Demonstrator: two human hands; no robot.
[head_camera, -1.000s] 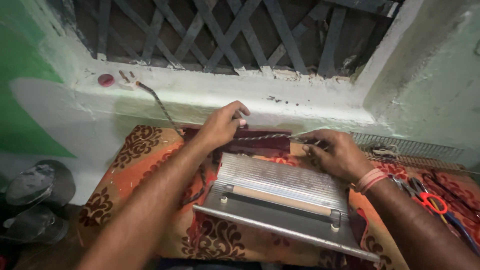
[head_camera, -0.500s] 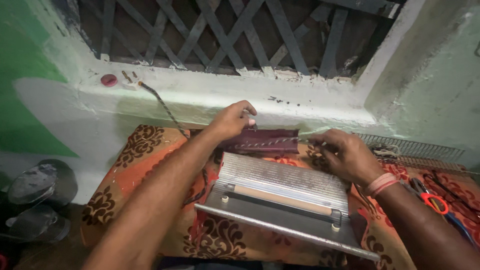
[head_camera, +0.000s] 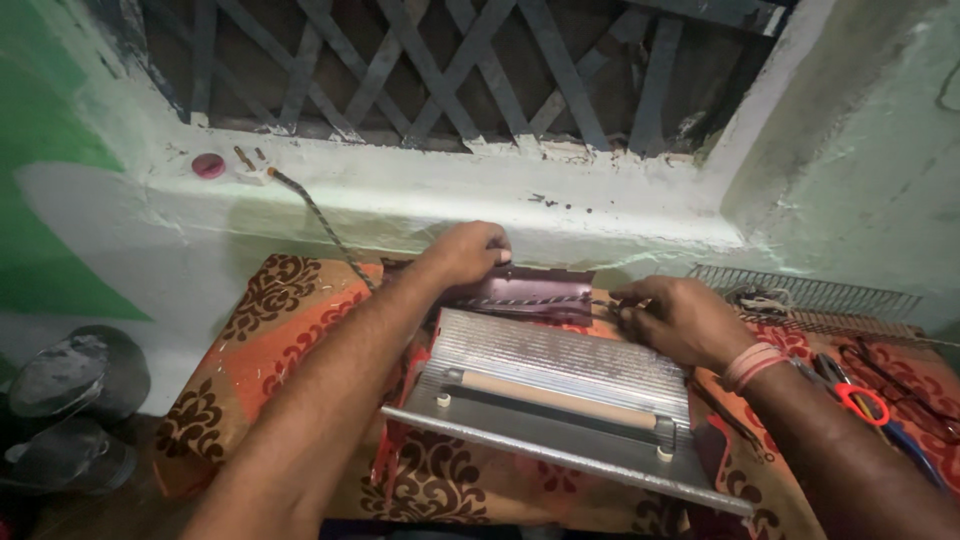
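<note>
A silver ribbed metal appliance (head_camera: 560, 385) with a pale handle bar lies on an orange patterned cloth (head_camera: 290, 330). Behind it stands a dark reddish metal plate (head_camera: 535, 290) with a braided cord (head_camera: 530, 301) running across it. My left hand (head_camera: 468, 250) grips the plate's upper left edge. My right hand (head_camera: 675, 318) pinches the cord at the plate's right end. The cord (head_camera: 315, 215) rises leftward to the window ledge.
A grille panel (head_camera: 810, 295) lies at the right by the wall. Red-handled pliers (head_camera: 850, 390) and other tools sit at the far right. A pink cap (head_camera: 208, 165) rests on the ledge (head_camera: 420, 190). Dark round objects (head_camera: 70, 400) stand lower left.
My left hand has shifted slightly right along the plate's top edge, and the view has tilted down a little. My right hand stays at the cord's end.
</note>
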